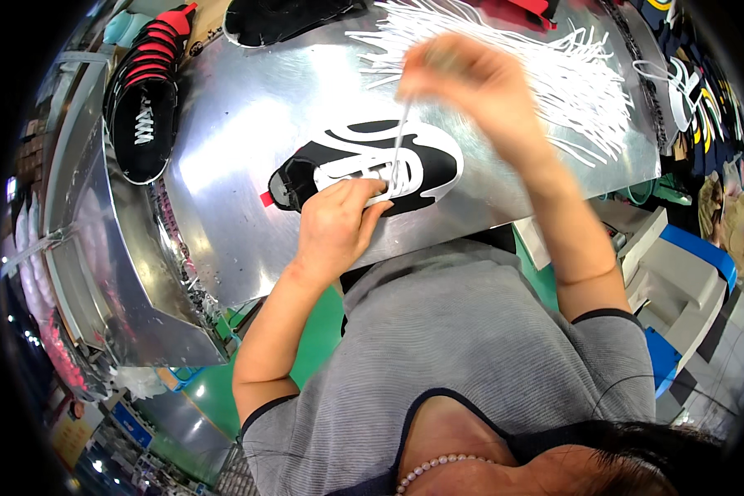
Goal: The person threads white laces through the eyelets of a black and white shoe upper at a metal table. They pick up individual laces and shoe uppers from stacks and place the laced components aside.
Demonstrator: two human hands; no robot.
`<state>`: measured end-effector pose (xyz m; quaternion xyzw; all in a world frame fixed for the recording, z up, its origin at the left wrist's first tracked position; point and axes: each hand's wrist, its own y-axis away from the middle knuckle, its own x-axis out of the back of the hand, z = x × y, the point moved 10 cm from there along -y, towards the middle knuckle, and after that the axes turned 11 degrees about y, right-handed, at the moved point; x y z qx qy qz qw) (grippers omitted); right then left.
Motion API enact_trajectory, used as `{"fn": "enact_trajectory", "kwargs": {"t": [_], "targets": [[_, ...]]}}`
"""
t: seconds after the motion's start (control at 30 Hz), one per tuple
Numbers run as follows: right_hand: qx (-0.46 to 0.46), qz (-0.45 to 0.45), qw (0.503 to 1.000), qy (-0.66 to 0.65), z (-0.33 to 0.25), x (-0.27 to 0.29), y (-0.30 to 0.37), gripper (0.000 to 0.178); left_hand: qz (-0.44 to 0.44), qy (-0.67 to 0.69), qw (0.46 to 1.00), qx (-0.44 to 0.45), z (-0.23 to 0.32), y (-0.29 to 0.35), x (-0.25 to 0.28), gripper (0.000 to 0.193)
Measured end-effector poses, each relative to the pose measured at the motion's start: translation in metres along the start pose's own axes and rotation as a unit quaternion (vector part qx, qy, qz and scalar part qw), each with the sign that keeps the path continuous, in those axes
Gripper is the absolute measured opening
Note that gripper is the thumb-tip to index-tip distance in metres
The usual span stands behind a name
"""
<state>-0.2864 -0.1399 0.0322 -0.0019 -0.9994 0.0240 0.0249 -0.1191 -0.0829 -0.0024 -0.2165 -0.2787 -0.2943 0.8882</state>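
A black-and-white shoe upper [442, 165] lies on the metal table in front of me, its toe to the right and a red heel tab at the left. My left hand [332, 225] pinches its near lacing edge; what lies between the fingertips is partly hidden. Raised above the toe, my right hand [475, 83] is blurred by motion. A white shoelace [401, 132] runs taut from the upper's eyelets to its closed fingers. White lacing crosses part of the throat.
A large bundle of loose white shoelaces [566, 99] spreads over the far right of the table [240, 240]. At the left edge stands a nested row of black-and-red uppers [145, 124], the front one laced. Another black upper [281, 18] lies at the far edge.
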Motion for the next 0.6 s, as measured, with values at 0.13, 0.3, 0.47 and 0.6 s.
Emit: {"fn": "enact_trajectory", "kwargs": {"t": [0.13,0.3,0.47,0.6], "targets": [[-0.107,-0.061,0.992,0.041,0.099,-0.047,0.033,0.019,0.042,0.118,0.98,0.158,-0.031,0.002,0.01,0.056],[-0.13,-0.097,0.981,0.108,0.1,-0.065,0.033,0.013,0.084,0.108,0.946,0.294,-0.055,0.01,0.015,0.057],[-0.115,-0.067,0.984,0.116,0.095,-0.062,0.037,0.019,0.129,0.038,0.951,0.277,-0.051,0.011,0.015,0.047],[-0.066,-0.037,0.982,0.173,0.066,-0.047,0.043,0.027,0.182,0.029,0.96,0.212,-0.045,0.012,0.021,0.045]]}}
